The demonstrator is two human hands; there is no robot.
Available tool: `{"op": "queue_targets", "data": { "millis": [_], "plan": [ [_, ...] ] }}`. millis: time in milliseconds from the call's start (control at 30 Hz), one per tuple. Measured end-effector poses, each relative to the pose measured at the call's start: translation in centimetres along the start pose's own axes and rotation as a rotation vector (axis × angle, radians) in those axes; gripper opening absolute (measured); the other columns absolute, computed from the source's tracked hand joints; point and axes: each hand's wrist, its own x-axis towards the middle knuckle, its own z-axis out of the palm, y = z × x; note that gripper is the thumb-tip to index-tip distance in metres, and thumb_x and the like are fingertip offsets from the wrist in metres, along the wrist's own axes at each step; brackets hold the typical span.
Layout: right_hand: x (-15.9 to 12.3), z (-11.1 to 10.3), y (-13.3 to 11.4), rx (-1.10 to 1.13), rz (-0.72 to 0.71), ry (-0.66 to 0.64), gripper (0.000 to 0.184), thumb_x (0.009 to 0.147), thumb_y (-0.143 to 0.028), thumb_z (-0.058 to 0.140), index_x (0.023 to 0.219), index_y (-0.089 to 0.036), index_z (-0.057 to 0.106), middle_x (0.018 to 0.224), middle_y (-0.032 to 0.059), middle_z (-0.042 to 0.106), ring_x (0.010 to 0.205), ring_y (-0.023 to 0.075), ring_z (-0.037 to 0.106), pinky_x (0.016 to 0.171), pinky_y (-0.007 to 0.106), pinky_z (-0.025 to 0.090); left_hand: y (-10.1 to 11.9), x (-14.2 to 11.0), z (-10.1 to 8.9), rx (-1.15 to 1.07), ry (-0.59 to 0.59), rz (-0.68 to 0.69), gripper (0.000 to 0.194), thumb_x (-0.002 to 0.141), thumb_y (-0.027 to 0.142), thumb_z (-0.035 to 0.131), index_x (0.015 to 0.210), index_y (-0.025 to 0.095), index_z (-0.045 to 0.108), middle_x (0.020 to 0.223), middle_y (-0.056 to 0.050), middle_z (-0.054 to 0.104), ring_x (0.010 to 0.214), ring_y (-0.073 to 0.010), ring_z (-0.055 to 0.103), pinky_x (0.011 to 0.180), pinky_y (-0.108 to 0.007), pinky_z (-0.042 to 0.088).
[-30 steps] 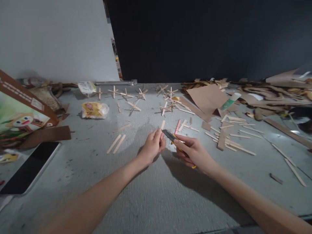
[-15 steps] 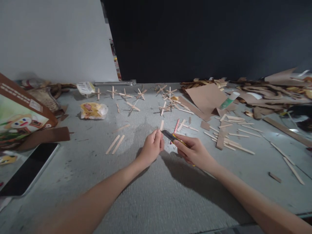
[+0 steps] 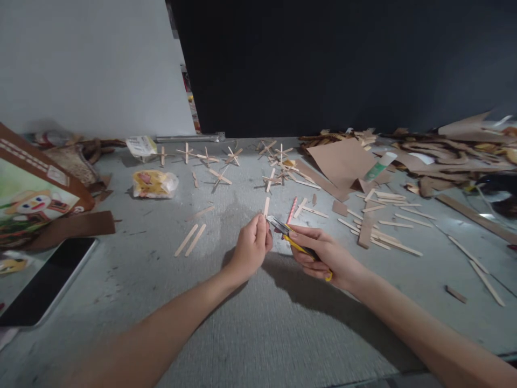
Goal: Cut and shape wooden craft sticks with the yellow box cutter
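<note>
My left hand [image 3: 253, 243] is closed around a wooden craft stick [image 3: 266, 206], whose upper end sticks out above the fingers. In my right hand [image 3: 321, 253] is a yellow and black utility knife [image 3: 299, 246], its blade pointing left. The blade tip meets the stick just above my left fingertips; whether it cuts into the wood is too small to tell. Behind the knife lies a red-and-white striped straw-like piece [image 3: 292, 210]. Two loose craft sticks [image 3: 190, 240] rest side by side left of my left hand.
Several crossed-stick pieces [image 3: 220, 177] stand toward the back. At right are a pile of sticks [image 3: 388, 240], brown cardboard [image 3: 339, 164] and a glue stick [image 3: 379, 166]. A phone [image 3: 48, 283], a clear-wrapped yellow packet [image 3: 154, 184] and a printed bag [image 3: 36, 188] sit at left.
My right hand has rolled the knife, so more of its yellow body and a brighter blade face show. The blade stays at the stick; my left hand has hardly moved.
</note>
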Motion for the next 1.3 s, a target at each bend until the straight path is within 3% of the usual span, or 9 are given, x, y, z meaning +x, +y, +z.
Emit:
{"op": "queue_targets", "data": {
  "millis": [200, 333, 533, 700, 1300],
  "plan": [
    [-0.7, 0.8, -0.2, 0.018, 0.029, -0.061, 0.041, 0.082, -0.050, 0.089, 0.101, -0.023, 0.064, 0.052, -0.0123, 0.044, 0.039, 0.0014, 0.011, 0.032, 0.014, 0.013, -0.1, -0.3, 0.4, -0.147, -0.015, -0.037, 0.053, 0.100, 0.074, 0.048, 0.080, 0.025, 0.043, 0.053, 0.009, 0.039, 0.046, -0.0089, 0.036, 0.047, -0.022, 0.029],
    [-0.9, 0.7, -0.2, -0.078, -0.195, 0.062, 0.045, 0.085, -0.057, 0.085, 0.107, -0.022, 0.067, 0.054, -0.0124, 0.041, 0.039, 0.0024, 0.015, 0.034, 0.016, 0.016, -0.1, 0.0, 0.4, -0.303, 0.041, -0.125, 0.061, 0.093, 0.083, 0.051, 0.081, 0.024, 0.043, 0.060, 0.009, 0.040, 0.047, -0.0069, 0.035, 0.045, -0.021, 0.029],
    [-0.3, 0.4, 1.1, -0.409, -0.415, 0.221, 0.065, 0.090, -0.067, 0.074, 0.126, -0.012, 0.072, 0.055, -0.0110, 0.035, 0.043, 0.0065, 0.025, 0.038, 0.022, 0.023, -0.2, 0.0, 0.3, -0.212, -0.009, -0.100, 0.056, 0.101, 0.077, 0.045, 0.083, 0.023, 0.045, 0.059, 0.008, 0.039, 0.048, -0.0080, 0.035, 0.047, -0.021, 0.030],
    [-0.1, 0.4, 1.4, -0.557, -0.437, 0.195, 0.069, 0.096, -0.065, 0.066, 0.133, -0.008, 0.072, 0.058, -0.0090, 0.034, 0.047, 0.0082, 0.027, 0.042, 0.025, 0.023, -0.1, -0.2, 0.4, -0.236, -0.028, -0.099, 0.057, 0.098, 0.079, 0.047, 0.083, 0.024, 0.042, 0.064, 0.008, 0.040, 0.049, -0.0072, 0.036, 0.047, -0.021, 0.028],
    [-0.2, 0.6, 1.2, -0.600, -0.416, 0.190, 0.073, 0.098, -0.069, 0.060, 0.135, -0.007, 0.071, 0.061, -0.0089, 0.030, 0.049, 0.0096, 0.026, 0.044, 0.025, 0.023, -0.3, -0.2, 0.2, -0.143, -0.023, -0.059, 0.054, 0.103, 0.074, 0.039, 0.083, 0.024, 0.042, 0.058, 0.008, 0.039, 0.049, -0.0093, 0.035, 0.049, -0.023, 0.029]
  ]
}}
